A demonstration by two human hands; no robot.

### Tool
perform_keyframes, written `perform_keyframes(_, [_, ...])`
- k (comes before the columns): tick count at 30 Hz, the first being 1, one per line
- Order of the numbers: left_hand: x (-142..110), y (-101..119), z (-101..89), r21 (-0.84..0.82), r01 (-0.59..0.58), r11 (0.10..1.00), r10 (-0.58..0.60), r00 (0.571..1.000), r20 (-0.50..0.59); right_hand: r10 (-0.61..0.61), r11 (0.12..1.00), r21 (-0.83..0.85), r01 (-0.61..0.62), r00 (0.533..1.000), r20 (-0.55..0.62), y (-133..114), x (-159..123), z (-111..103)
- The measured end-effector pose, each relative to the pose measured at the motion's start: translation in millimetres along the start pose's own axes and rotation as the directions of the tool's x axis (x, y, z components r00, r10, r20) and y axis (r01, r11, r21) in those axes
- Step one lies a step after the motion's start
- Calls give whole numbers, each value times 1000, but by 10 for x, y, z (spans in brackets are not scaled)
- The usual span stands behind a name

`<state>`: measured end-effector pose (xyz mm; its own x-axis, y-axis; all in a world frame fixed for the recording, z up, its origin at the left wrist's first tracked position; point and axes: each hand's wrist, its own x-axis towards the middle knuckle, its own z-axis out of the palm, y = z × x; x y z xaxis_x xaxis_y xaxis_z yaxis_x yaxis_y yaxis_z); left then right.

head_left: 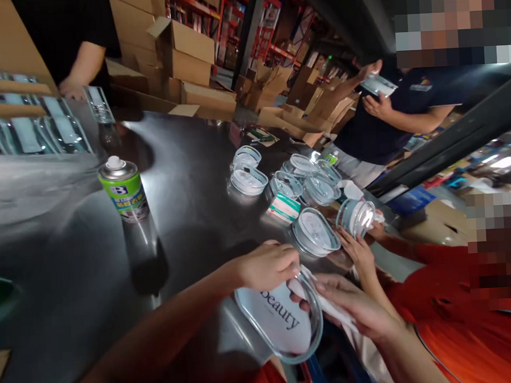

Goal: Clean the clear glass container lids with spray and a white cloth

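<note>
My left hand [265,265] is closed in a pinch on the far rim of a clear oval plastic case [283,324] whose white insert reads "beauty". The case is tilted at the table's near edge. My right hand [356,306] grips its right side, with a white cloth or sheet [330,305] under the fingers. Just beyond, a co-worker's hand [359,252] in an orange sleeve touches another clear case [315,232].
Several more clear cases [248,177] lie across the dark shiny table [188,206]. A green spray can [124,188] stands to the left, and a small white-green box [284,207] lies mid-table. Cardboard boxes [188,52] line the back. Two other people stand behind the table.
</note>
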<state>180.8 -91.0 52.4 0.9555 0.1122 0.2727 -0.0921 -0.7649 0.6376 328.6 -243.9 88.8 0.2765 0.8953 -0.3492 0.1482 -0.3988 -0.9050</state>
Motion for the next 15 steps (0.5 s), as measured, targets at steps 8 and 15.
perform_keyframes(8, [-8,-10,21,-221,-79,972,82,997,6,163,975,91,-202,933,320,-78,-29,-7])
perform_keyframes(15, [-42,98,9,-217,-59,974,87,989,122,204,819,411,-400,873,443,180,-171,165])
